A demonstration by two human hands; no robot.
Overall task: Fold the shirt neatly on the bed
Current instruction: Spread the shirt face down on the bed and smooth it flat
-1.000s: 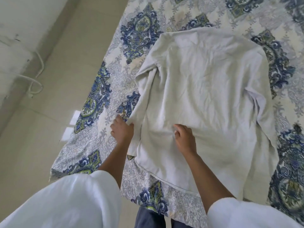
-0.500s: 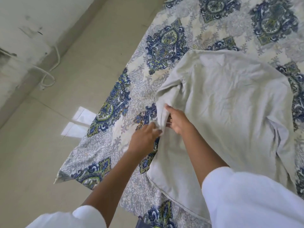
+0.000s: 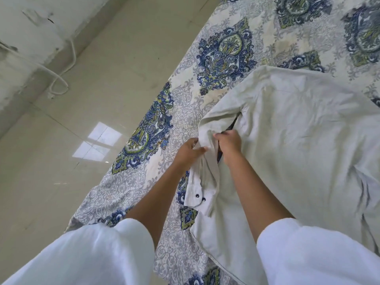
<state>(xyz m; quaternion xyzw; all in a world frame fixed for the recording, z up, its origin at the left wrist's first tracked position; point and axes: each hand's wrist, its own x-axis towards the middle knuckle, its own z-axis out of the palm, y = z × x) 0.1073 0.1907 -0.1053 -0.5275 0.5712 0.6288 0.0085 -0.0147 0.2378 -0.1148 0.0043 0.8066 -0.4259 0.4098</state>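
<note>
A pale shirt (image 3: pixel 298 140) is spread on the bed (image 3: pixel 222 54), with its back turned up. It is seen on the right half of the patterned bed cover. The near sleeve (image 3: pixel 205 161) is bunched up at the shirt's left edge. It is pinched by the left hand (image 3: pixel 188 151), whose fingers are closed on the fold of cloth. The right hand (image 3: pixel 228 141) is clamped on the same sleeve, just beside the left hand, and its fingers are tucked under the cloth. The cuff (image 3: pixel 195 196) is hung below the hands, and two dark buttons (image 3: pixel 200 197) are seen on it.

Half a second ago, the hands were held in almost the same spot on the sleeve. Since then the sleeve has been pulled up a bit more, and the cuff with its buttons has been brought into sight. One second ago, the hands were kept apart on the shirt's lower left part.

A white cord (image 3: pixel 59 77) is seen on the floor (image 3: pixel 107 83) by the wall. No writing can be read anywhere.
</note>
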